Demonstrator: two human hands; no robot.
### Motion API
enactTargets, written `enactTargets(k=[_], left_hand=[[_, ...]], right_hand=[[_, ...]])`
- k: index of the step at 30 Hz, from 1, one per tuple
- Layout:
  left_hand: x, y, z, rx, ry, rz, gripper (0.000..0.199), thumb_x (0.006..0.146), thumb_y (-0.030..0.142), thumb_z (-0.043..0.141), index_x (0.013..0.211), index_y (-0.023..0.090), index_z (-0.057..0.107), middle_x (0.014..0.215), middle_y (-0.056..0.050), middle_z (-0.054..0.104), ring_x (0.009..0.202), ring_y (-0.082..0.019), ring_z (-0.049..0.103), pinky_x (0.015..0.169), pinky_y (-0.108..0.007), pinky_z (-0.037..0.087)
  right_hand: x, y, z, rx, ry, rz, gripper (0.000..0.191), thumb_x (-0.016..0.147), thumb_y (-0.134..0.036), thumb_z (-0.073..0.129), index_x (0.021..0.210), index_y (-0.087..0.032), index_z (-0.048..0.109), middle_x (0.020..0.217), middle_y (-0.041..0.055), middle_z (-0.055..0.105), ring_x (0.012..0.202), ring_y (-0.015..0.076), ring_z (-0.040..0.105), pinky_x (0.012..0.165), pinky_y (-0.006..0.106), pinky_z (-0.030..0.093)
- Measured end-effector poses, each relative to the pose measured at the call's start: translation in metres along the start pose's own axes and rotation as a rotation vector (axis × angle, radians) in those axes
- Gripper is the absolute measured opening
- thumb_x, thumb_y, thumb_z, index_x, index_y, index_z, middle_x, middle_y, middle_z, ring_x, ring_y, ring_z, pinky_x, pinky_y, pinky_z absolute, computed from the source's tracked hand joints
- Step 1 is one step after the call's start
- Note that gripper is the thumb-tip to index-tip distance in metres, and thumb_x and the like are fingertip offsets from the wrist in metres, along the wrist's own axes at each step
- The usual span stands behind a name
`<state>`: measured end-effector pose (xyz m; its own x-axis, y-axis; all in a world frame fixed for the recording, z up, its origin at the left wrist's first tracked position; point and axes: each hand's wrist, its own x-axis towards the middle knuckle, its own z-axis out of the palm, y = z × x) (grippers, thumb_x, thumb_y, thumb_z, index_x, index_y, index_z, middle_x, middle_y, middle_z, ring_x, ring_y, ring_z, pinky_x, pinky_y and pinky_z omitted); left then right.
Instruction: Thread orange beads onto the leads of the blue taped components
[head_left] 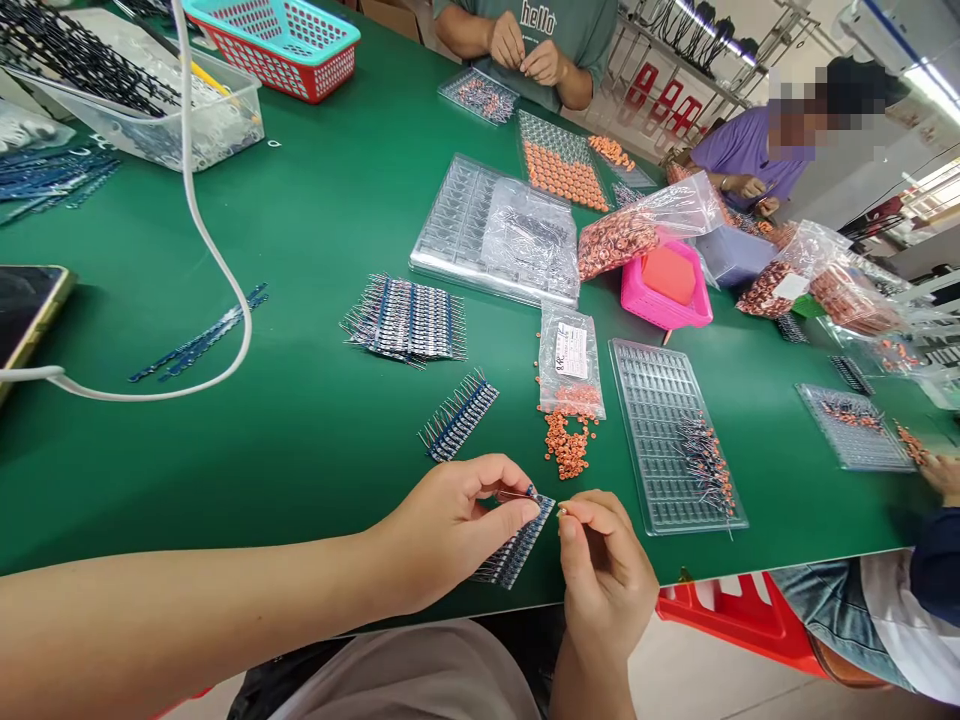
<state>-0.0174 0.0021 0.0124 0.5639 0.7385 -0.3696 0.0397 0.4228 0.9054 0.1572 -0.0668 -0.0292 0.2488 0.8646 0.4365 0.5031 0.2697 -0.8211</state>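
Observation:
My left hand (469,530) is closed, pinching a small blue part with thin wire leads between thumb and fingertips. Under it lies a strip of blue boards (516,560) near the table's front edge. Just right of it, my right hand (606,565) pinches something tiny and light at its fingertips, too small to name. Beyond the hands are a shorter blue strip (459,415), a larger stack of strips (412,320) and a pile of orange rings (568,447) spilling from a clear labelled bag (571,355).
A clear tray (660,430) holding wired parts lies to the right, a larger tray (457,225) farther back. Beside that is a pink basket (667,300). A white cable (196,215) crosses the left side near a phone (30,315). Other people work around the table.

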Motion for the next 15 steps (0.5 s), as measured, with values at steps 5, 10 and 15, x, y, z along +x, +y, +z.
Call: enactTargets(k=[5, 10, 15], left_hand=[[-0.0001, -0.0020, 0.0026, 0.042, -0.017, -0.004, 0.019, 0.086, 0.037, 0.061, 0.089, 0.019, 0.063, 0.077, 0.002, 0.055, 0.065, -0.013, 0.046, 0.058, -0.025, 0.038], [0.0002, -0.0002, 0.0040, 0.046, -0.018, -0.024, 0.019, 0.086, 0.036, 0.062, 0.089, 0.017, 0.064, 0.080, 0.002, 0.056, 0.061, -0.011, 0.043, 0.056, -0.025, 0.036], [0.0004, -0.0003, 0.0055, 0.017, -0.016, -0.023, 0.019, 0.085, 0.035, 0.062, 0.090, 0.017, 0.064, 0.080, 0.002, 0.056, 0.062, -0.011, 0.044, 0.056, -0.025, 0.036]], right_hand=[[-0.0006, 0.0013, -0.0010, 0.068, -0.013, 0.055, 0.011, 0.092, -0.013, 0.064, 0.095, -0.022, 0.070, 0.085, 0.0026, 0.065, 0.077, 0.0160, 0.060, 0.063, 0.028, 0.048], [-0.0006, 0.0016, -0.0011, 0.053, -0.031, 0.057, 0.009, 0.092, -0.015, 0.064, 0.094, -0.022, 0.070, 0.085, 0.0030, 0.065, 0.078, 0.0166, 0.060, 0.064, 0.029, 0.048], [-0.0001, 0.0015, -0.0012, 0.042, -0.043, 0.050, 0.009, 0.093, -0.016, 0.063, 0.093, -0.022, 0.070, 0.084, 0.0029, 0.064, 0.077, 0.0165, 0.061, 0.064, 0.029, 0.048]])
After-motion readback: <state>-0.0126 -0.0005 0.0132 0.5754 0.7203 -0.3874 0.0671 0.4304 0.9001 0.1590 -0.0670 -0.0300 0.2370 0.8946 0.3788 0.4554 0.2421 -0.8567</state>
